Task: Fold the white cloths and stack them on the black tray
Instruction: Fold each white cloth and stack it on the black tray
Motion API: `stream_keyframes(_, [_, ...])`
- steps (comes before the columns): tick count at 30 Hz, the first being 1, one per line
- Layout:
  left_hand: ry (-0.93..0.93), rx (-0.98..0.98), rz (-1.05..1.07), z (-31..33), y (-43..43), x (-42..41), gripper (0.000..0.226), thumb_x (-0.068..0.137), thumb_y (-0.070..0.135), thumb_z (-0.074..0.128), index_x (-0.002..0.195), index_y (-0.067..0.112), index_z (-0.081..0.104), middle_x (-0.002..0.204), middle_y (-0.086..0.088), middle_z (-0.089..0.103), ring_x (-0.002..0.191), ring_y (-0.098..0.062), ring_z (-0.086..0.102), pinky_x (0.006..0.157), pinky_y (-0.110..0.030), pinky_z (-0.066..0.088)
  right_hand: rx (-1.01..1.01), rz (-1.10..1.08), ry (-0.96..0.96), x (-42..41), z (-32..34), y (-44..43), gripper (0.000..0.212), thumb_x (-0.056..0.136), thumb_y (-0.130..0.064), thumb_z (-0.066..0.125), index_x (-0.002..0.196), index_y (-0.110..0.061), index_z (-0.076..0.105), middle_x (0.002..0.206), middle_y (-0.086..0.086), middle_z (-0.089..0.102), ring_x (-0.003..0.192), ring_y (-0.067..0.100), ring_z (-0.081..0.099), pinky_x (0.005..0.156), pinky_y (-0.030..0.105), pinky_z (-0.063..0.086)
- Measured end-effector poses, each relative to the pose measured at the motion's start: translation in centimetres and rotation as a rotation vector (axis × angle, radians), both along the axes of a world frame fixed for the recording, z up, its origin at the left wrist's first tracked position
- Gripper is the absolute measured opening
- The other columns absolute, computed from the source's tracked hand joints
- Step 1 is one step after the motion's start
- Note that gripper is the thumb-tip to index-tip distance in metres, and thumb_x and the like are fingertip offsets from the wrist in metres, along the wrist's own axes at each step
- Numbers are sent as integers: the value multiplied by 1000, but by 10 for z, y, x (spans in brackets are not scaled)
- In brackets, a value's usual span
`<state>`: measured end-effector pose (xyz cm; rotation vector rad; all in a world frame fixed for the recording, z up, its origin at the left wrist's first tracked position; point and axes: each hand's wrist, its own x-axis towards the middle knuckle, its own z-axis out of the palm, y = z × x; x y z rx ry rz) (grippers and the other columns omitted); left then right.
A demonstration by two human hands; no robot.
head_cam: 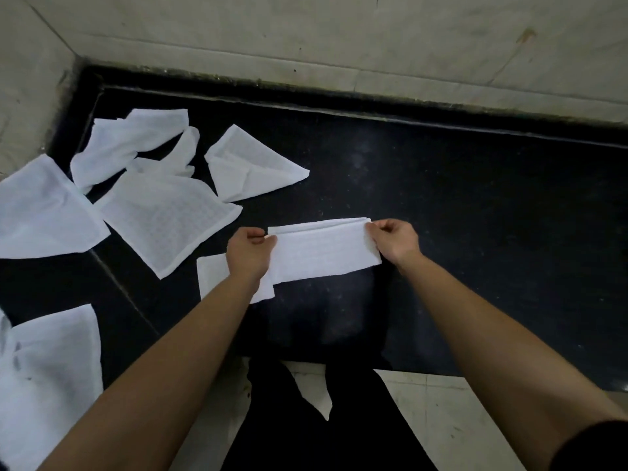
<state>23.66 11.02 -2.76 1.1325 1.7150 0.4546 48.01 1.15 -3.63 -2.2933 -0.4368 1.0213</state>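
Note:
A white cloth (323,253), folded into a long strip, lies across the black counter (475,205). My left hand (249,253) pinches its left end and my right hand (394,239) pinches its right end. A smaller folded white cloth (212,273) lies partly under my left wrist. Several unfolded white cloths are scattered to the left: one flat checked cloth (166,219), a triangular one (251,164), a crumpled one (129,147). No separate black tray can be told apart from the dark surface.
More white cloths lie at the far left (40,212) and lower left (51,375). A pale wall (339,35) rises behind the counter. The counter's front edge runs near my legs, with light floor tiles (441,419) below.

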Motion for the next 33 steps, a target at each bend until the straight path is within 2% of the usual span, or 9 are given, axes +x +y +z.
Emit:
stream_keyframes(4, [43, 59, -48, -13, 14, 5, 18, 85, 20, 76, 99, 15, 64, 88, 3, 63, 86, -15, 61, 78, -27, 49, -37, 15, -27, 2, -7, 11, 16, 88, -44, 63, 87, -29, 70, 100, -4, 72, 99, 18, 66, 93, 35, 55])
stream_keyframes(8, [82, 114, -97, -24, 22, 8, 17, 86, 23, 76, 97, 16, 65, 82, 9, 60, 84, -13, 60, 83, -33, 53, -39, 19, -61, 3, -13, 15, 20, 87, -44, 62, 90, -27, 72, 95, -8, 71, 96, 16, 66, 89, 30, 54])
stream_keyframes(14, [175, 234, -157, -22, 19, 12, 26, 87, 32, 74, 105, 14, 65, 98, 1, 64, 97, -19, 62, 80, -24, 43, -10, 23, -129, 0, -13, 12, 23, 92, -42, 61, 107, -25, 66, 98, -5, 67, 97, 17, 65, 83, 28, 49])
stream_keyframes(17, [373, 583, -357, -27, 9, 4, 39, 91, 38, 68, 118, 10, 62, 122, -12, 58, 114, -28, 55, 89, -37, 46, 81, 260, -470, -10, -11, 4, 34, 98, -34, 55, 127, -16, 56, 121, 7, 57, 100, 22, 60, 84, 35, 49])
stream_keyframes(20, [535, 828, -856, -40, -3, -2, 44, 101, 31, 50, 139, 10, 51, 151, -19, 39, 139, -34, 38, 105, -51, 38, 221, 676, -796, -25, -14, 1, 43, 102, -29, 46, 140, -10, 50, 145, 18, 45, 127, 34, 49, 105, 49, 43])
stream_keyframes(22, [635, 729, -1114, -47, -9, -6, 55, 104, 38, 30, 153, 12, 33, 164, -15, 17, 151, -30, 17, 116, -55, 25, 199, 940, -724, -36, -18, 7, 52, 107, -36, 34, 154, -14, 33, 163, 17, 19, 150, 32, 22, 120, 48, 20])
stream_keyframes(25, [776, 544, -1220, -56, -8, -17, 69, 100, 53, 2, 159, 17, 2, 167, -9, -7, 154, -24, -5, 122, -55, 7, 48, 1210, -722, -42, -35, 14, 62, 107, -50, 16, 161, -21, 4, 167, 10, -11, 154, 25, -11, 125, 46, -2])
stream_keyframes(28, [793, 511, -1225, -60, -7, -20, 71, 98, 58, -5, 156, 18, -11, 166, -6, -14, 153, -22, -12, 123, -55, 3, -58, 1239, -768, -32, -47, 10, 68, 104, -59, 6, 160, -23, -6, 166, 11, -15, 153, 25, -15, 125, 45, -4])
stream_keyframes(33, [797, 507, -1237, -64, -6, -21, 77, 96, 61, -3, 157, 16, -7, 166, -7, -10, 153, -23, -9, 122, -57, 5, -179, 1143, -790, -31, -47, 3, 74, 101, -64, 2, 158, -18, -12, 165, 13, -20, 152, 25, -20, 125, 47, -6])
